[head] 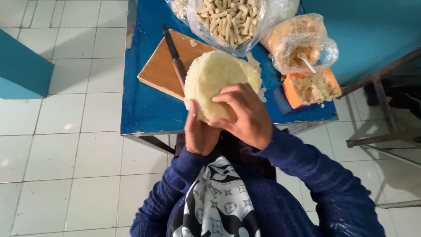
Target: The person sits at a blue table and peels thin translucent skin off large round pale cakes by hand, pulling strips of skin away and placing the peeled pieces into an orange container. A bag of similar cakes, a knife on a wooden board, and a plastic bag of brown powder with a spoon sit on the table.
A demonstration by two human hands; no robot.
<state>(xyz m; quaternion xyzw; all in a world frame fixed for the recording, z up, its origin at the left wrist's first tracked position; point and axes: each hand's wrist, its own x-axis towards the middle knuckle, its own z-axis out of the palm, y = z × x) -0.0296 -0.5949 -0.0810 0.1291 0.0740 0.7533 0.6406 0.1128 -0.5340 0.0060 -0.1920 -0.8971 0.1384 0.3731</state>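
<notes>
Head view, left to right: we see a wooden board [164, 66] with a knife [174, 57] on the blue table [144, 105]. Our left hand [199, 131] and right hand [245, 116], fingers curled, grip a pale dough slab [215, 77] over the table's near edge; an orange tray [311, 87] sits right.

Blue table [144, 105] on white tile floor [66, 145], wood board [160, 66] w/ knife [174, 57] mid-table, clear bags [228, 22] along far edge, orange tub [312, 87] nr right corner
</notes>
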